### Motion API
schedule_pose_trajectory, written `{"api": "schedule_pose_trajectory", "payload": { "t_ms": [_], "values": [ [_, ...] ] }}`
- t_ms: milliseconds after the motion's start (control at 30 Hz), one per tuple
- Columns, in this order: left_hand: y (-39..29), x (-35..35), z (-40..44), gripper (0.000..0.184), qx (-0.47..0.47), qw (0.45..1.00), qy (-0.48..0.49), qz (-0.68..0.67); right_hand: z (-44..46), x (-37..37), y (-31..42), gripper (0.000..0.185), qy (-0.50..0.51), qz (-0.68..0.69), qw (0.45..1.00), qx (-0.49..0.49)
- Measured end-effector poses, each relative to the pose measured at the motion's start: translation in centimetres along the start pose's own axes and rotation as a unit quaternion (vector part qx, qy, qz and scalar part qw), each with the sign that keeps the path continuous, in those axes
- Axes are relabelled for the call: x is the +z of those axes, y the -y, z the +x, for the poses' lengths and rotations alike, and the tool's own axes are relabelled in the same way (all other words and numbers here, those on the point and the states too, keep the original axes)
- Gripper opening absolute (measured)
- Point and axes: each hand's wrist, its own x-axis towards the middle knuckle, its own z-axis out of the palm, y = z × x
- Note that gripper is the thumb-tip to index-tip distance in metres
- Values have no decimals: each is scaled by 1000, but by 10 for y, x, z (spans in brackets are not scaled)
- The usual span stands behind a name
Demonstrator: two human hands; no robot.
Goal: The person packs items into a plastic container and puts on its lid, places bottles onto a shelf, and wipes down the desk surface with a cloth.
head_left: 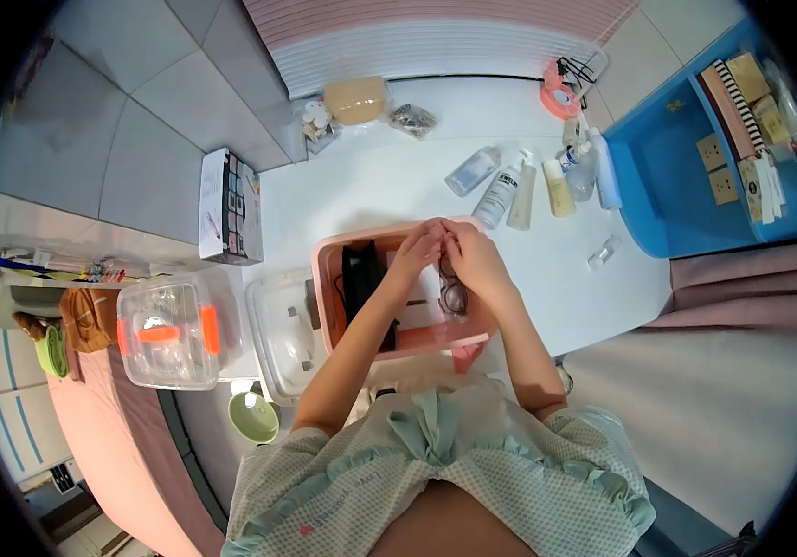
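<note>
My left hand [420, 249] and my right hand [469, 256] meet above the far side of a pink plastic bin [322, 278]. Their fingertips are pressed together with bent fingers, and anything between them is hidden. Inside the bin, just below my right hand, lies a pair of dark-framed glasses [454, 297]. A black pouch or bag [361, 278] stands along the bin's left side, partly covered by my left forearm. Something white lies flat on the bin's floor between my forearms.
Several bottles, including a white one with dark print [497, 192], are at the back right. A blue bin [635, 195] is at far right. On the left sit a boxed item [230, 209], a clear lidded box [168, 357] and a translucent lid [269, 362]. A green bowl [254, 418] is lower left.
</note>
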Motion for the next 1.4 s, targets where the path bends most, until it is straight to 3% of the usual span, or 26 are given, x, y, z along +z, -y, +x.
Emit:
{"api": "schedule_pose_trajectory", "payload": {
  "t_ms": [333,667,867,967,1000,1100,1200,1300,1400],
  "values": [
    [-66,-46,51,43,54,990,-73,111,91,6,-40,31,35,129,991,8],
    [-60,-113,150,52,5,966,-176,191,198,45,-61,31,65,32,997,-21],
    [-19,-220,238,64,54,881,-373,285,269,100,-62,33,68,43,992,-100],
    [-39,-226,236,80,85,843,-431,311,298,124,-44,35,105,53,988,-100],
    [-46,-217,229,85,56,830,-461,309,305,134,-40,36,103,73,986,-108],
    [-36,-227,236,78,67,796,-505,327,327,165,-34,40,101,95,980,-143],
    [-27,-259,242,64,239,768,-442,398,342,188,-32,43,106,112,977,-149],
    [-24,-267,248,49,279,845,-414,191,343,196,-31,44,112,119,976,-142],
    [-27,-266,245,45,285,850,-404,184,340,200,-24,42,103,122,980,-122]
  ]
}}
